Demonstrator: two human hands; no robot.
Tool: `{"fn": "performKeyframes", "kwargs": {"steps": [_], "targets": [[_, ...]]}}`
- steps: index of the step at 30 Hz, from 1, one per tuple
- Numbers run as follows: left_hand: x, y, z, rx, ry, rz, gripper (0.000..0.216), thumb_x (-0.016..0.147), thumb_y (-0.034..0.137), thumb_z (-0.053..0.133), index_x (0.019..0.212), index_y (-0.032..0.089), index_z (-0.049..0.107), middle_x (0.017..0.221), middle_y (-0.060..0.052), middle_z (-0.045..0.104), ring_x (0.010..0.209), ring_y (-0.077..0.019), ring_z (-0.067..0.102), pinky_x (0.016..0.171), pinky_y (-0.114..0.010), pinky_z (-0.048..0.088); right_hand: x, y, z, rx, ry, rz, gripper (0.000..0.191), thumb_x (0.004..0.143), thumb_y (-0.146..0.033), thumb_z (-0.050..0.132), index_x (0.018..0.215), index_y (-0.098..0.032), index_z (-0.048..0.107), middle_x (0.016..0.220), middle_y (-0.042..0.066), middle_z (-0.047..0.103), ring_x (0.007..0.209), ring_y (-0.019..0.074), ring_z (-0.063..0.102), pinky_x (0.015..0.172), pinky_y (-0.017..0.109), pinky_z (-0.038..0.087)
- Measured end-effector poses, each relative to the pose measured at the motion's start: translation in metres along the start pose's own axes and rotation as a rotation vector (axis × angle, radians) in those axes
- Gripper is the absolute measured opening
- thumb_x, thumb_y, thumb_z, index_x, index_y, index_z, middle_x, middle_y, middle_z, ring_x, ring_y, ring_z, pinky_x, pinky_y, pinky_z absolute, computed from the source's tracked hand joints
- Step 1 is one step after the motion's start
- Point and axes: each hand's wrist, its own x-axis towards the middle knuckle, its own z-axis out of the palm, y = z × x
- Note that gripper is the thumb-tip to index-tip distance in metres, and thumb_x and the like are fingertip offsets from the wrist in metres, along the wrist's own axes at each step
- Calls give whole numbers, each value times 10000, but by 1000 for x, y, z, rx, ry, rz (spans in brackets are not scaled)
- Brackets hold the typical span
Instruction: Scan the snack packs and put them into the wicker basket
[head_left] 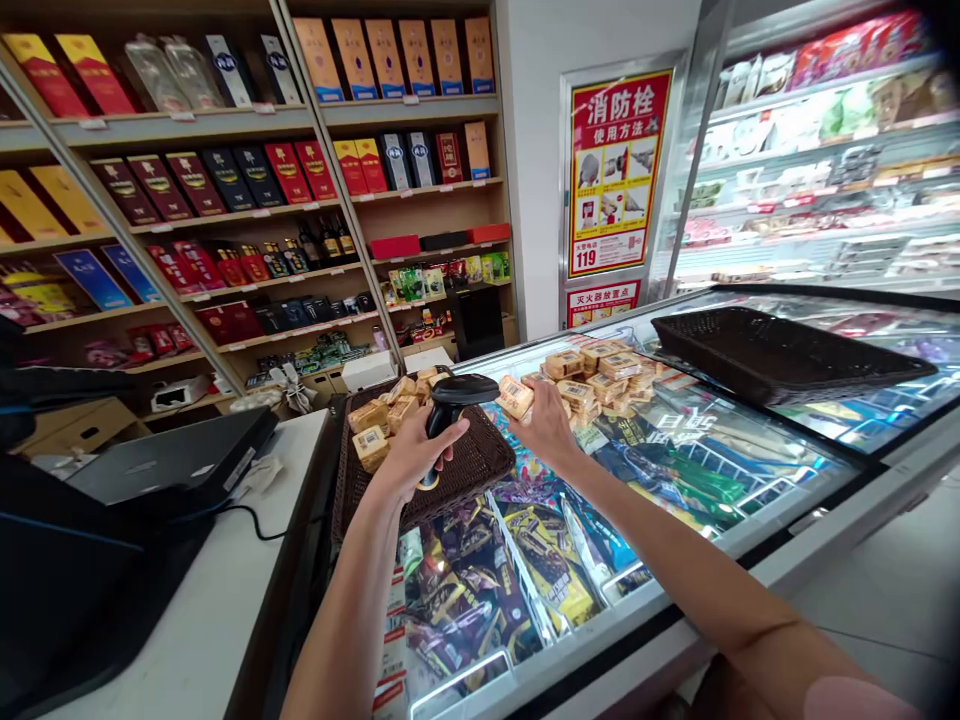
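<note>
My left hand (417,450) is wrapped round the handle of a black barcode scanner (461,390), whose head points to the right. In my right hand (545,425) is a small wrapped snack pack (515,397) with a printed label, held up close to the scanner's head. Under the scanner lies a dark brown woven basket (480,460), with several similar packs (373,447) at its left and far side. A pile of the same packs (592,380) rests on the glass freezer top just beyond my right hand.
Ice cream packets show through the glass of the chest freezer (720,460). An upside-down-looking black tray (787,350) lies on it at the right. A white counter (247,560) with a dark machine (172,460) and cable stands at left. Shelves of boxes (247,180) line the back.
</note>
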Motion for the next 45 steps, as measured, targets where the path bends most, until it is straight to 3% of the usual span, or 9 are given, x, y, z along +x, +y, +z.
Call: {"fn": "performKeyframes", "kwargs": {"steps": [8, 17, 22, 27, 30, 33, 40, 42, 45], "targets": [[3, -2, 3, 49, 22, -3, 454, 732, 589, 752, 865, 200, 559, 570, 48, 546, 488, -114, 527, 443, -202, 389, 6, 13, -6, -11, 11, 95, 587, 781, -273, 641, 1312, -169, 413, 1274, 162, 571, 1234, 339, 476, 1058, 472, 414], [-1, 1, -16, 73, 86, -21, 499, 713, 633, 756, 844, 200, 546, 570, 41, 562, 491, -117, 516, 468, -213, 392, 30, 96, -30, -158, 26, 523, 548, 827, -304, 620, 1297, -115, 410, 1290, 202, 575, 1273, 361, 436, 1037, 445, 362], [-2, 3, -19, 48, 91, -10, 524, 699, 653, 762, 839, 197, 545, 572, 49, 545, 506, -118, 515, 483, -216, 391, 30, 119, -35, -129, 19, 498, 384, 905, -235, 473, 1284, -177, 447, 1320, 160, 550, 1268, 305, 482, 1036, 398, 358], [-3, 2, -23, 27, 103, -29, 547, 674, 660, 778, 858, 191, 564, 561, 45, 556, 487, -115, 510, 476, -216, 394, 22, 117, -36, -151, 74, 489, 367, 946, -182, 362, 1289, -226, 484, 1314, 147, 532, 1245, 299, 484, 982, 418, 395], [-6, 3, -32, 11, 129, -28, 536, 674, 645, 787, 861, 198, 558, 557, 49, 556, 480, -109, 506, 465, -208, 387, 21, 103, -35, -220, 131, 438, 379, 928, -193, 401, 1299, -220, 475, 1332, 149, 512, 1314, 307, 420, 1064, 463, 348], [-9, 0, -48, 10, 212, -28, 510, 680, 619, 791, 838, 197, 553, 550, 51, 543, 470, -101, 493, 444, -199, 370, 23, 76, -24, -194, 76, 325, 377, 923, -209, 412, 1292, -179, 485, 1338, 180, 499, 1329, 322, 402, 1102, 465, 331], [-10, -21, -89, 67, 443, -80, 476, 669, 592, 793, 793, 189, 571, 544, 35, 556, 473, -113, 503, 426, -205, 383, 43, -28, 50, -12, -349, 1, 329, 919, -227, 512, 1243, -179, 544, 1277, 138, 580, 1176, 280, 558, 1013, 388, 443], [-12, -22, -95, 57, 459, -96, 463, 697, 587, 774, 826, 186, 582, 558, 31, 570, 479, -111, 511, 437, -204, 394, 50, -61, 75, 15, -491, -24, 414, 915, -253, 547, 1311, -146, 502, 1314, 175, 557, 1186, 302, 558, 990, 405, 457], [-16, -19, -96, 28, 457, -85, 460, 704, 581, 774, 840, 188, 576, 566, 34, 567, 487, -109, 518, 443, -200, 401, 59, -102, 110, 58, -581, -93, 599, 859, -261, 642, 1414, -162, 440, 1423, 181, 494, 1276, 319, 506, 1017, 412, 441]]}}
